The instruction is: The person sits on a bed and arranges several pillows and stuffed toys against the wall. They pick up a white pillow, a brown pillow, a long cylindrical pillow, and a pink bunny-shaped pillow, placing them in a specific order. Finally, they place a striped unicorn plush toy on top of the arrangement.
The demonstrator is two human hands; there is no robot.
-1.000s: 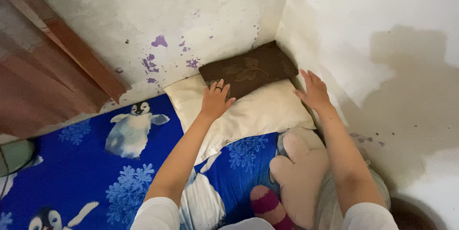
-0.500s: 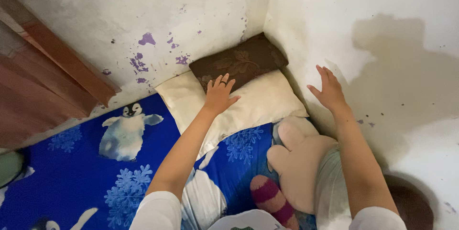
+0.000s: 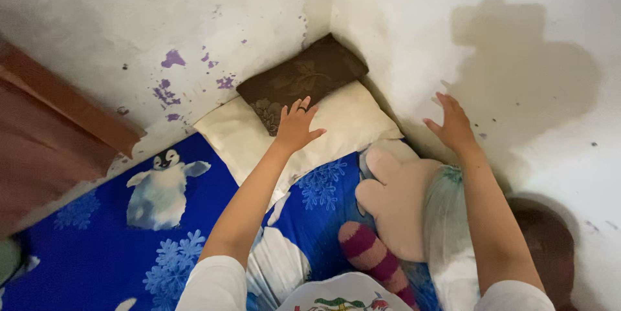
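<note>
Resting left hand, brown cushion lying diagonally

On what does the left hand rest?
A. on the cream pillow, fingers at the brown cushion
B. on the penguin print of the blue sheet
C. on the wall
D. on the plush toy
A: the left hand lies flat on the cream pillow, fingertips at the brown cushion.

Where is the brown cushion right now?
In the head view the brown cushion sits tucked into the corner where the two walls meet, lying on the back of the cream pillow. The left hand rests at its front edge.
</note>
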